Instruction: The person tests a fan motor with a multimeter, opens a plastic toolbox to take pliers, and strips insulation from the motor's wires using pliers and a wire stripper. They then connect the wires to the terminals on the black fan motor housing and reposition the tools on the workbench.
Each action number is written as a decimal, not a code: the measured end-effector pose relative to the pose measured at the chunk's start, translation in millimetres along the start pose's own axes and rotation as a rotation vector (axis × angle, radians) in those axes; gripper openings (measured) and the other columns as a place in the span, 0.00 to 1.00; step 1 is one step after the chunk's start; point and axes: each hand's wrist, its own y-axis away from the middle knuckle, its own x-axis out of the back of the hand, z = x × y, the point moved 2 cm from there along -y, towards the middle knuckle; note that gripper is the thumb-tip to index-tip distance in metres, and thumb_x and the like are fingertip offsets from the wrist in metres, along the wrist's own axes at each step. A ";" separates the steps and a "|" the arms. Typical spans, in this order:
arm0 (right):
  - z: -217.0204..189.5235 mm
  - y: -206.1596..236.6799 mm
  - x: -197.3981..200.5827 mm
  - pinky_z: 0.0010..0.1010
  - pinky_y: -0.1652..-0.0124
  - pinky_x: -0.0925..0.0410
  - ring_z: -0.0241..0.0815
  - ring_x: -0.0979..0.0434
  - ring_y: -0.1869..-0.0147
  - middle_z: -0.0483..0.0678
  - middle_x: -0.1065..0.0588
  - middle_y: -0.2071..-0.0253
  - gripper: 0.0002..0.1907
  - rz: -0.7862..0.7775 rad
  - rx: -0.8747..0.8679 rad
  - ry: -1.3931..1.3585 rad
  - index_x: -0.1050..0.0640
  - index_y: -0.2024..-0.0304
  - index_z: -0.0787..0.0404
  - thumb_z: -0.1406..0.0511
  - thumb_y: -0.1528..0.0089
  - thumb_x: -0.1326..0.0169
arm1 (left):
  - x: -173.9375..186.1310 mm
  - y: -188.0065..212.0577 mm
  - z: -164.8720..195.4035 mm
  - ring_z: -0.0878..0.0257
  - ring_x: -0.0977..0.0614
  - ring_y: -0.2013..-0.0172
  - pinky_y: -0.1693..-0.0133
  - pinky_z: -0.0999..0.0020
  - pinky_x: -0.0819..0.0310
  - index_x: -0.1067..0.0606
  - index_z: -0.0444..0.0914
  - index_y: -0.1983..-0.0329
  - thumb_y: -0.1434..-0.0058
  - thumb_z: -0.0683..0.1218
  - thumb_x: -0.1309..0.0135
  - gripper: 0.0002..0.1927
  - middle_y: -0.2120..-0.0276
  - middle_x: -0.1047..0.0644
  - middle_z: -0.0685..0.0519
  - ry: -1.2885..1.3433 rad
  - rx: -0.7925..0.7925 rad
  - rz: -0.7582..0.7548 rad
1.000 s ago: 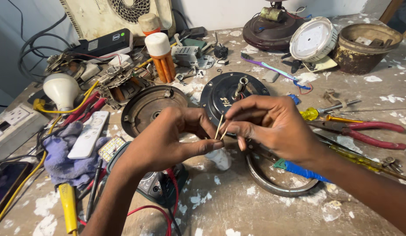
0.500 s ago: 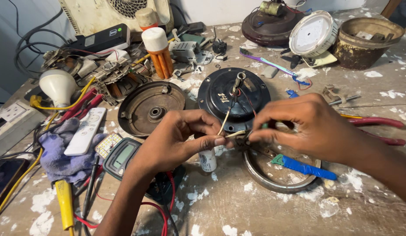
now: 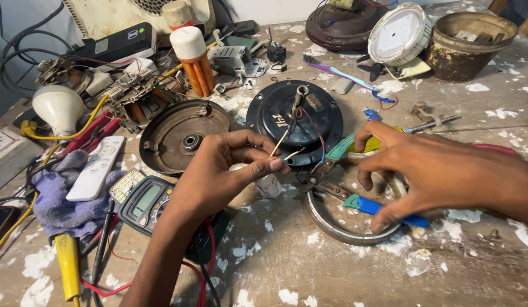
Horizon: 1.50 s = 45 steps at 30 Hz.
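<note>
Left hand (image 3: 218, 167) sits near the middle of the worktop (image 3: 332, 273), fingers pinched narrow on two thin bare wire ends (image 3: 284, 146). The wires rise from the pinch toward the black motor housing (image 3: 287, 116), which lies just beyond the hand, toward the far edge. Red, blue and dark leads run over the housing's face from a metal stub at its centre.

Right hand (image 3: 429, 170) lies palm down toward the right edge, fingers closed loosely around a pair of pliers (image 3: 332, 167). The pliers have blue-green grips; the metal nose points left, toward the wire ends but apart from them. Whether the plier handles are squeezed cannot be told. The hand and pliers rest over a grey metal ring (image 3: 338, 224) that lies flat on the worktop.

Left of the housing, a brown dished motor cover (image 3: 179, 136) with a central bearing lies open side up. Near the left forearm, a digital multimeter (image 3: 143, 203) lies face up, red and black leads trailing toward the near edge. A white remote control (image 3: 99, 170) rests on a blue-grey cloth (image 3: 65, 207) by the left edge. A white bulb (image 3: 59, 105) lies further back. An orange bottle with a white cap (image 3: 193, 59) stands toward the far edge.
</note>
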 end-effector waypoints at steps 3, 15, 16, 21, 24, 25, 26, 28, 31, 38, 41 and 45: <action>5.3 -4.3 11.9 0.32 0.53 0.24 0.40 0.22 0.51 0.40 0.28 0.51 0.24 0.023 -0.200 0.008 0.18 0.59 0.51 0.46 0.49 0.31 | -4.9 0.3 5.3 0.71 0.14 0.61 0.58 0.74 0.22 0.20 0.34 0.61 0.41 0.43 0.37 0.09 0.69 0.13 0.53 -0.043 0.047 0.015; 63.3 15.7 16.2 0.43 0.44 0.28 0.50 0.22 0.40 0.46 0.22 0.46 0.20 0.145 -0.512 0.408 0.22 0.45 0.47 0.57 0.39 0.39 | -41.6 3.7 17.3 0.71 0.15 0.64 0.59 0.74 0.21 0.19 0.34 0.61 0.42 0.41 0.39 0.08 0.69 0.12 0.53 -0.126 0.024 0.045; 68.0 16.6 16.6 0.43 0.43 0.28 0.50 0.22 0.40 0.46 0.22 0.46 0.21 0.116 -0.531 0.376 0.22 0.45 0.48 0.55 0.40 0.38 | -43.7 3.4 16.5 0.71 0.15 0.65 0.60 0.73 0.21 0.18 0.34 0.60 0.42 0.42 0.39 0.08 0.69 0.12 0.53 -0.133 0.057 0.059; 80.9 21.6 15.5 0.44 0.44 0.29 0.54 0.22 0.41 0.50 0.21 0.45 0.39 0.182 -0.455 0.243 0.23 0.39 0.50 0.53 0.52 0.26 | -46.5 -1.3 13.1 0.72 0.13 0.62 0.57 0.74 0.21 0.19 0.33 0.58 0.41 0.42 0.40 0.10 0.67 0.12 0.52 -0.112 -0.009 0.073; 85.0 23.8 11.2 0.42 0.43 0.27 0.51 0.21 0.39 0.49 0.21 0.46 0.32 0.035 -0.620 0.252 0.24 0.44 0.50 0.62 0.50 0.28 | -44.8 -1.7 9.4 0.71 0.14 0.63 0.58 0.73 0.21 0.19 0.33 0.58 0.41 0.42 0.39 0.10 0.67 0.12 0.52 -0.120 0.016 0.069; 84.4 24.2 11.6 0.41 0.43 0.27 0.50 0.21 0.40 0.48 0.20 0.47 0.29 0.029 -0.624 0.251 0.23 0.46 0.51 0.62 0.50 0.28 | -44.6 -2.2 8.6 0.71 0.14 0.63 0.58 0.73 0.21 0.19 0.33 0.58 0.41 0.42 0.39 0.10 0.67 0.12 0.52 -0.127 0.022 0.067; 83.4 24.2 12.4 0.41 0.43 0.27 0.50 0.21 0.40 0.48 0.20 0.49 0.27 0.023 -0.628 0.250 0.21 0.49 0.52 0.62 0.50 0.28 | -44.6 -2.6 8.0 0.71 0.14 0.63 0.58 0.73 0.21 0.19 0.33 0.57 0.41 0.42 0.39 0.11 0.67 0.12 0.52 -0.124 0.029 0.063; 80.5 24.4 14.8 0.41 0.45 0.26 0.49 0.20 0.42 0.48 0.19 0.51 0.24 0.020 -0.622 0.266 0.20 0.53 0.53 0.62 0.51 0.28 | -44.9 -2.7 7.1 0.71 0.14 0.63 0.58 0.73 0.21 0.18 0.33 0.57 0.41 0.42 0.39 0.11 0.67 0.12 0.53 -0.118 0.042 0.059; 75.5 23.0 18.0 0.41 0.48 0.26 0.50 0.19 0.46 0.49 0.19 0.55 0.24 0.031 -0.574 0.301 0.19 0.56 0.54 0.61 0.54 0.26 | -45.0 -1.7 7.1 0.71 0.13 0.62 0.57 0.73 0.21 0.18 0.33 0.58 0.41 0.43 0.39 0.11 0.67 0.12 0.53 -0.125 0.025 0.061; 73.8 20.3 17.4 0.41 0.52 0.26 0.48 0.17 0.53 0.48 0.17 0.63 0.23 0.036 -0.488 0.270 0.20 0.64 0.57 0.58 0.57 0.24 | -43.3 -0.4 3.3 0.70 0.12 0.60 0.56 0.73 0.21 0.19 0.33 0.56 0.41 0.42 0.40 0.11 0.65 0.12 0.52 -0.100 0.025 0.062; 73.9 20.5 17.6 0.41 0.53 0.26 0.48 0.16 0.53 0.48 0.17 0.64 0.23 0.020 -0.500 0.268 0.20 0.65 0.58 0.58 0.57 0.24 | -43.5 0.3 1.4 0.69 0.12 0.60 0.56 0.73 0.20 0.19 0.33 0.56 0.41 0.42 0.39 0.12 0.65 0.12 0.51 -0.091 0.027 0.064; 72.2 23.6 21.8 0.41 0.51 0.25 0.49 0.16 0.52 0.49 0.18 0.61 0.27 0.040 -0.502 0.255 0.19 0.59 0.56 0.59 0.58 0.24 | -42.2 -0.1 0.7 0.69 0.12 0.60 0.55 0.72 0.20 0.19 0.33 0.56 0.41 0.42 0.39 0.12 0.66 0.12 0.52 -0.093 0.034 0.073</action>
